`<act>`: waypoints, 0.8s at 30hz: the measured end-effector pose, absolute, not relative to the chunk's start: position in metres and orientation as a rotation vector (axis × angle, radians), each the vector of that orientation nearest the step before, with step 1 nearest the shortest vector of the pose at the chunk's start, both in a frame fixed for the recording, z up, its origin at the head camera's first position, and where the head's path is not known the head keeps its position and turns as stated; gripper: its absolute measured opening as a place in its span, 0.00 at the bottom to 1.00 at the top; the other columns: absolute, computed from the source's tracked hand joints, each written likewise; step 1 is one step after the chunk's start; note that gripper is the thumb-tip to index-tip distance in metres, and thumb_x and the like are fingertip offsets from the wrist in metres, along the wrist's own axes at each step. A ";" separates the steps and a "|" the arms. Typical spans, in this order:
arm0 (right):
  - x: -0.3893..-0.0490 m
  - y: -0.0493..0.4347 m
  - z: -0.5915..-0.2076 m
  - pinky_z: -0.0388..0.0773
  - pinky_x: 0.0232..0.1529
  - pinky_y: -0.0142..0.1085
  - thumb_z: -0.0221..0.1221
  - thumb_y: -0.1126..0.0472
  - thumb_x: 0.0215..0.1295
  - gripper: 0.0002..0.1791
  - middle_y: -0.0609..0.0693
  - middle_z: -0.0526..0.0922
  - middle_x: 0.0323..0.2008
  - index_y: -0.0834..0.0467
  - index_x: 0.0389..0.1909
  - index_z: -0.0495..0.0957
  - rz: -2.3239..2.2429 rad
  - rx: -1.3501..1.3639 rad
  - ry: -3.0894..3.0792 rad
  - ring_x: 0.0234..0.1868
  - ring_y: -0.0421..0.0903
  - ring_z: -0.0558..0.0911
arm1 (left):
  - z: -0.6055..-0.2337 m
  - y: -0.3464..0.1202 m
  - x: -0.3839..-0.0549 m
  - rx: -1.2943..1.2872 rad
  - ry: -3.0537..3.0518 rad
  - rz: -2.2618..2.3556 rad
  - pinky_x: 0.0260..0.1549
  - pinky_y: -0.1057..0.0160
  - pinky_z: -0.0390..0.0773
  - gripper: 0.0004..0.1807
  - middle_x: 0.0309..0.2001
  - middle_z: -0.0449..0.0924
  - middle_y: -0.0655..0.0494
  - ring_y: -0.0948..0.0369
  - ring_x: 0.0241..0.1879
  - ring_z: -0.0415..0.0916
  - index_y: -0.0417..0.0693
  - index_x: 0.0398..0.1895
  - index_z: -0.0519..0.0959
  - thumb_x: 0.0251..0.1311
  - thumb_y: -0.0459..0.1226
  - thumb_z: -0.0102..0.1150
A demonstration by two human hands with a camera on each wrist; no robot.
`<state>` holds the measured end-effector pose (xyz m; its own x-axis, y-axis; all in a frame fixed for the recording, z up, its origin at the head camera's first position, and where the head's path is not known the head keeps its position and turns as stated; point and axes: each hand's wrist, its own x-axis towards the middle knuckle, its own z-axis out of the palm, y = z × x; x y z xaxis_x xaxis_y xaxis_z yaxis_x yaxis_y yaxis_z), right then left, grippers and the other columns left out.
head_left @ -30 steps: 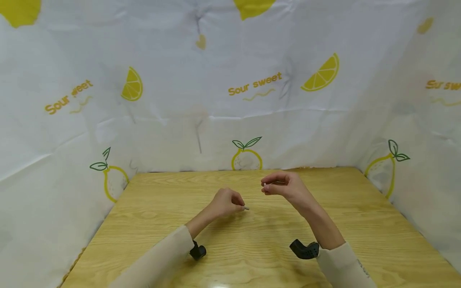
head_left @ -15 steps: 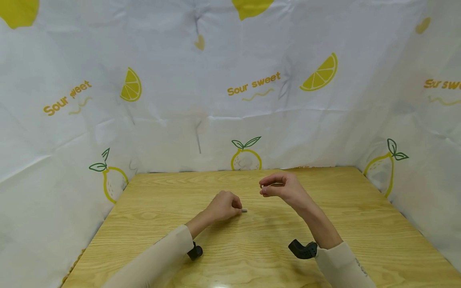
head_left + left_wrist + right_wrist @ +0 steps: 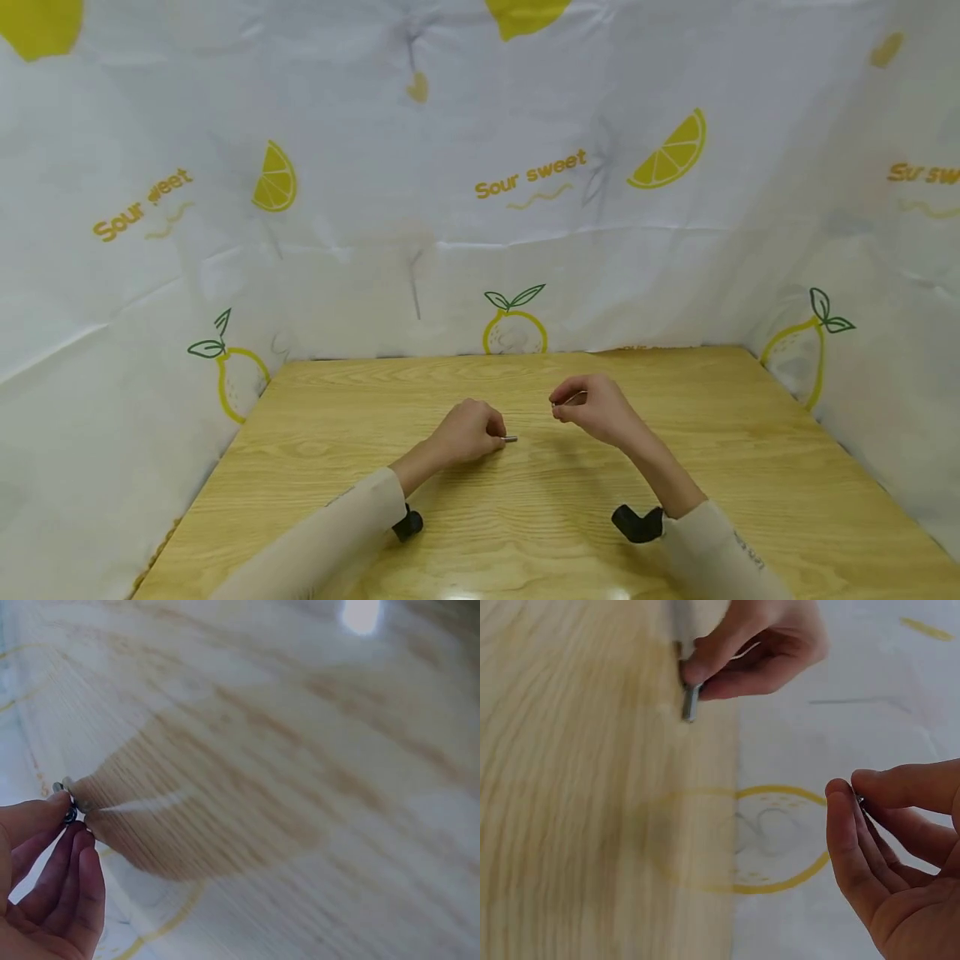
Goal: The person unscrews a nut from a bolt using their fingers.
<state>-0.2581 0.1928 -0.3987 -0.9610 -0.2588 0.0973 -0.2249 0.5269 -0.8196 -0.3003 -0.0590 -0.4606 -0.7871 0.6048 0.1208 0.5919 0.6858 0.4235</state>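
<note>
My left hand [image 3: 468,432] pinches a small silvery metal cylinder [image 3: 511,438] between thumb and fingers, low over the table, with one end sticking out to the right. In the left wrist view the metal piece [image 3: 70,814] looks dark and shiny with rounded parts, but its shape is unclear. Higher and to the right, my right hand [image 3: 598,408] pinches a tiny metal piece [image 3: 861,799] with thumb and index fingertip. Most of that piece is hidden by the fingertips, so its kind does not show. The two held things are apart.
Under both hands lies a wood-grain table [image 3: 337,400]. A white cloth [image 3: 360,183] printed with lemons and lettering stands behind it and along both sides. Black wrist cameras sit at each sleeve, such as the right one [image 3: 637,523].
My right hand has come down a little and shifted slightly right, still pinching its tiny piece. My left hand has sunk slightly since the first frame and keeps its hold.
</note>
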 end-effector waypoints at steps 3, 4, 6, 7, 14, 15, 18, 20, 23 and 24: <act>-0.262 0.198 -0.407 0.86 0.36 0.38 0.65 0.67 0.67 0.06 0.56 0.88 0.41 0.62 0.42 0.86 -1.283 -0.477 2.811 0.37 0.47 0.88 | -0.460 -0.060 -0.300 1.010 2.860 0.708 0.31 0.72 0.79 0.03 0.31 0.88 0.63 0.72 0.28 0.78 0.50 0.33 0.90 0.64 0.38 0.71; -0.263 0.200 -0.409 0.85 0.35 0.37 0.65 0.68 0.66 0.06 0.55 0.89 0.39 0.63 0.41 0.86 -1.233 -0.517 2.835 0.36 0.46 0.87 | -0.460 -0.060 -0.299 1.010 2.863 0.709 0.31 0.72 0.79 0.03 0.31 0.88 0.62 0.71 0.28 0.78 0.50 0.33 0.90 0.64 0.38 0.71; -0.266 0.205 -0.414 0.84 0.34 0.36 0.65 0.69 0.65 0.05 0.54 0.88 0.36 0.64 0.40 0.86 -1.143 -0.587 2.872 0.34 0.45 0.86 | -0.460 -0.060 -0.299 1.005 2.867 0.712 0.31 0.72 0.79 0.03 0.31 0.88 0.62 0.71 0.28 0.78 0.49 0.34 0.90 0.64 0.38 0.71; -0.268 0.208 -0.417 0.84 0.33 0.35 0.66 0.69 0.64 0.05 0.53 0.88 0.35 0.64 0.39 0.86 -1.097 -0.613 2.890 0.34 0.44 0.85 | -0.460 -0.059 -0.299 1.008 2.866 0.711 0.30 0.72 0.79 0.03 0.31 0.88 0.61 0.71 0.28 0.78 0.49 0.34 0.90 0.63 0.37 0.71; -0.274 0.216 -0.435 0.82 0.33 0.36 0.66 0.71 0.61 0.03 0.49 0.87 0.31 0.63 0.35 0.87 -0.907 -0.681 2.917 0.31 0.41 0.82 | -0.459 -0.057 -0.297 1.085 2.896 0.570 0.29 0.73 0.79 0.02 0.30 0.88 0.62 0.71 0.28 0.79 0.49 0.34 0.90 0.62 0.37 0.72; -0.275 0.216 -0.437 0.82 0.33 0.36 0.66 0.71 0.61 0.03 0.49 0.87 0.30 0.63 0.34 0.87 -0.891 -0.688 2.915 0.31 0.41 0.82 | -0.459 -0.057 -0.297 1.090 2.905 0.557 0.30 0.72 0.79 0.02 0.31 0.88 0.62 0.70 0.29 0.80 0.49 0.34 0.90 0.62 0.37 0.72; -0.277 0.213 -0.439 0.83 0.33 0.37 0.67 0.70 0.61 0.03 0.49 0.87 0.30 0.62 0.34 0.87 -0.841 -0.709 2.908 0.31 0.42 0.82 | -0.460 -0.058 -0.297 1.076 2.920 0.564 0.31 0.72 0.80 0.02 0.31 0.89 0.61 0.69 0.30 0.81 0.49 0.35 0.90 0.62 0.37 0.72; -0.279 0.211 -0.440 0.83 0.34 0.38 0.68 0.69 0.61 0.02 0.49 0.87 0.30 0.63 0.34 0.86 -0.811 -0.707 2.904 0.31 0.42 0.82 | -0.461 -0.059 -0.298 1.070 2.922 0.582 0.31 0.72 0.80 0.02 0.32 0.89 0.61 0.69 0.30 0.81 0.49 0.35 0.90 0.62 0.36 0.72; -0.280 0.207 -0.440 0.83 0.34 0.38 0.68 0.68 0.62 0.02 0.49 0.87 0.30 0.64 0.33 0.86 -0.786 -0.698 2.897 0.31 0.41 0.82 | -0.463 -0.061 -0.299 1.075 2.919 0.613 0.31 0.73 0.80 0.02 0.32 0.89 0.61 0.70 0.30 0.81 0.50 0.36 0.91 0.62 0.36 0.72; -0.281 0.206 -0.440 0.84 0.34 0.38 0.68 0.69 0.62 0.02 0.49 0.87 0.30 0.64 0.33 0.86 -0.778 -0.699 2.896 0.31 0.41 0.82 | -0.463 -0.062 -0.299 1.077 2.918 0.623 0.31 0.73 0.80 0.02 0.32 0.89 0.61 0.71 0.30 0.81 0.50 0.36 0.91 0.62 0.36 0.72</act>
<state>-0.2807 0.2061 -0.4401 -0.8952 -0.4422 0.0558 -0.4106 0.7695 -0.4893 -0.2986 -0.0615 -0.4631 -0.7689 0.6186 0.1616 0.6307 0.6922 0.3508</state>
